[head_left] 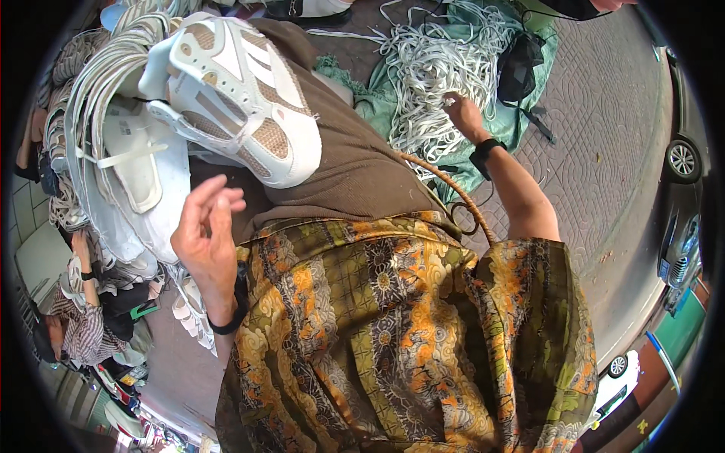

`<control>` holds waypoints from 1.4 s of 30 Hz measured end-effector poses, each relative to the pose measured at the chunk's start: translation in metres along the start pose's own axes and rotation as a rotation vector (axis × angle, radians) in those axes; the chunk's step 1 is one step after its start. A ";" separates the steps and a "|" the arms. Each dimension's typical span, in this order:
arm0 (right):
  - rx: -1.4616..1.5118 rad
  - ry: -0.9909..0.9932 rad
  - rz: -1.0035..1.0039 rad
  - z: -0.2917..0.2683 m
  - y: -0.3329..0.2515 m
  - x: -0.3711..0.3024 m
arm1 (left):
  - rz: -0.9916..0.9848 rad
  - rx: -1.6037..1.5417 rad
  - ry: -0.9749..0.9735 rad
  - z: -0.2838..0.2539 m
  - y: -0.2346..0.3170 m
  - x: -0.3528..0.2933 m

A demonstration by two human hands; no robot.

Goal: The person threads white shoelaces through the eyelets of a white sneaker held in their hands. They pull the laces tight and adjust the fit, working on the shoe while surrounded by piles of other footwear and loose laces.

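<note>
A white and tan sneaker upper [242, 98] lies across my lap, its eyelets without laces. My left hand [208, 238] is raised just below it, palm up, fingers loosely bent and apart, holding nothing. Stretched out to the far right, my right hand [464, 119] reaches into a big tangled heap of white shoelaces [434, 72]. Its fingers are closed at the heap's edge, with a bit of white lace between them. The heap rests on a green sack [529, 121].
Stacked white shoe uppers [124, 162] fill the left side. A black bag [521, 66] lies by the laces, and a curved wicker rim [453, 185] is beside my lap. Another person in a striped shirt [81, 328] sits at far left. Cars [683, 162] stand on the right.
</note>
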State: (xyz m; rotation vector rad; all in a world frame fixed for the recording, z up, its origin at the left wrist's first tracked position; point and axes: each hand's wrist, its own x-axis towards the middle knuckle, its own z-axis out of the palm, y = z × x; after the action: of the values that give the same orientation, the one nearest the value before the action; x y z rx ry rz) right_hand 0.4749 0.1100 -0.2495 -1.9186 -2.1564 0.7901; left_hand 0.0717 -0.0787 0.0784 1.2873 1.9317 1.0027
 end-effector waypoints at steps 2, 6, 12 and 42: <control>-0.050 0.002 0.004 0.018 -0.001 0.001 | -0.026 0.006 -0.093 -0.003 0.006 -0.006; -0.099 0.003 0.029 0.040 -0.017 0.020 | -0.024 -0.025 -0.147 -0.005 0.018 -0.007; -0.188 0.085 -0.068 0.060 -0.015 0.030 | -0.015 -0.023 -0.206 -0.002 0.030 -0.008; -0.031 0.163 -1.187 -0.150 -0.314 -0.096 | -0.008 -0.560 -0.265 -0.054 0.035 -0.037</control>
State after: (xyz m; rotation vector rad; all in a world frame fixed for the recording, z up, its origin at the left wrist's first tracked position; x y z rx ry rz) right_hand 0.2814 0.0463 0.0486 -0.4011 -2.5768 0.3154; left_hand 0.0577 -0.1182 0.1397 1.0212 1.3248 1.1908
